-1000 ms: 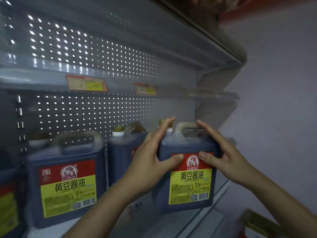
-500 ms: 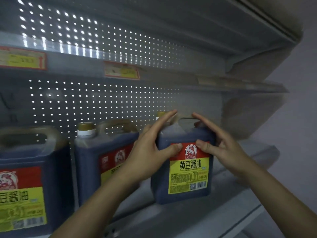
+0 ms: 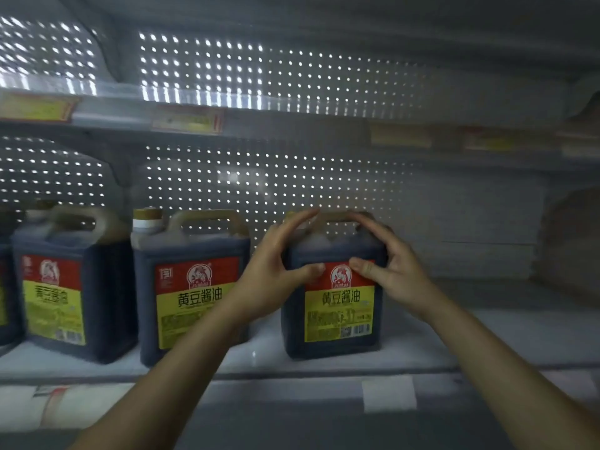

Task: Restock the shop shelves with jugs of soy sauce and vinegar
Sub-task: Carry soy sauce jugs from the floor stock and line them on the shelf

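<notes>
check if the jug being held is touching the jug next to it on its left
Apart. The head view shows a strip of pale shelf and the left hand between the held jug and the neighbouring jug.

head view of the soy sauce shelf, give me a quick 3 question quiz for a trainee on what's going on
1. True or false: the dark plastic soy sauce jug with the red and yellow label under both hands stands upright on the white metal shelf.
2. Which part of that jug does each thumb press? A) the cap B) the label's red band C) the base
3. Fill in: to the left of the held jug, two full dark jugs show, the nearer one with a ____ cap.

Key: 1 true. 2 B: the left hand and the right hand each have a grip over the jug's top corners, thumbs on the red band. 3 gold.
</notes>
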The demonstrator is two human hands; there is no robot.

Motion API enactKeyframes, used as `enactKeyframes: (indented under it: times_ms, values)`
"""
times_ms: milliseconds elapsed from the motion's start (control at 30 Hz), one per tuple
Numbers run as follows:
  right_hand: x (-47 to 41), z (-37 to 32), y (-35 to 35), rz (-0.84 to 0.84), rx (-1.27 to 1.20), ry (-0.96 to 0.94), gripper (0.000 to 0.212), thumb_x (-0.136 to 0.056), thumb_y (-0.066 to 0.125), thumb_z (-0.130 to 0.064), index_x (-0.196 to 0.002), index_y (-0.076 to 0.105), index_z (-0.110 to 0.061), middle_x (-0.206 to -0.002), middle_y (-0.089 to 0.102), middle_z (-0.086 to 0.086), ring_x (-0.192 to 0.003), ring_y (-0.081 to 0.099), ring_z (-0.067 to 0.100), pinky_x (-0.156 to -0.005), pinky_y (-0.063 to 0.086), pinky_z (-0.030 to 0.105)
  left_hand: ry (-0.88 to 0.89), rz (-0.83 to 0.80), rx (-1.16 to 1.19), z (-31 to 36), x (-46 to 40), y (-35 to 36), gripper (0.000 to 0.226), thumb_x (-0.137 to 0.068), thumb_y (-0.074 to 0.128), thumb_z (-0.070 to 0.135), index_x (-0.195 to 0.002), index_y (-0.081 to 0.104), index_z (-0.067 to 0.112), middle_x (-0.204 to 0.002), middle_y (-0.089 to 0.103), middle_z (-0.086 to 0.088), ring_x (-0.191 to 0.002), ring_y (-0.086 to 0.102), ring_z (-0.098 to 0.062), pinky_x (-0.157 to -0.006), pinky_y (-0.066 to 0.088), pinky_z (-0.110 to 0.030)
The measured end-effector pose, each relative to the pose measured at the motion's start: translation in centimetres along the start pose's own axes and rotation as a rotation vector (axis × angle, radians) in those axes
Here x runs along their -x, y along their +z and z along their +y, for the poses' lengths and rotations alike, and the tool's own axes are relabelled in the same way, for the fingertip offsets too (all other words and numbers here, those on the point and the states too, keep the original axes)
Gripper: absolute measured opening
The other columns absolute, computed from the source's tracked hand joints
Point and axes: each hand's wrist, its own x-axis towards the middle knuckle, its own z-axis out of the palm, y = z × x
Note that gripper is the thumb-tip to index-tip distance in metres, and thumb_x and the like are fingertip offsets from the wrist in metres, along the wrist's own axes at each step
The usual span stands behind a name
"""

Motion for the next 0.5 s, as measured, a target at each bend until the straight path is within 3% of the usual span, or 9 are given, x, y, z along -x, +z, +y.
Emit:
enactKeyframes:
  times_ms: [167, 333, 500]
  values:
    - [-1.0, 1.6, 1.4, -0.008, -0.107, -0.008, 0.064, -0.083, 0.074, -0.014, -0.135, 0.052, -0.045, -0.145, 0.048, -0.002, -0.123, 0.06, 0.004, -0.084, 0.059, 0.023, -0.044, 0.081, -0.05, -0.7, 0.6, 0.4, 0.073, -0.091, 0.076, 0.015, -0.144, 0.044, 0.054, -0.133, 0.046, 0.009, -0.124, 0.057, -0.008, -0.095, 0.059, -0.035]
    - [-1.6, 2.6, 1.6, -0.037, -0.101, -0.006, 0.068, -0.088, 0.076, -0.011, -0.13, 0.048, -0.057, -0.141, 0.048, -0.012, -0.117, 0.061, -0.006, -0.082, 0.058, 0.019, -0.038, 0.132, -0.196, -0.1, 0.9, 0.7, 0.07, -0.093, 0.073, 0.021, -0.144, 0.04, 0.058, -0.135, 0.043, 0.012, -0.123, 0.053, 0.001, -0.095, 0.056, -0.023]
    - [-1.7, 2.6, 1.5, -0.058, -0.045, -0.015, 0.08, -0.088, 0.078, -0.013, -0.124, 0.045, -0.076, -0.135, 0.045, -0.018, -0.119, 0.06, 0.001, -0.081, 0.058, 0.018, -0.044, 0.163, -0.463, 0.6, 1.5, 1.0, 0.067, -0.088, 0.063, 0.042, -0.143, 0.034, 0.067, -0.143, 0.034, 0.013, -0.127, 0.051, -0.014, -0.095, 0.059, -0.038]
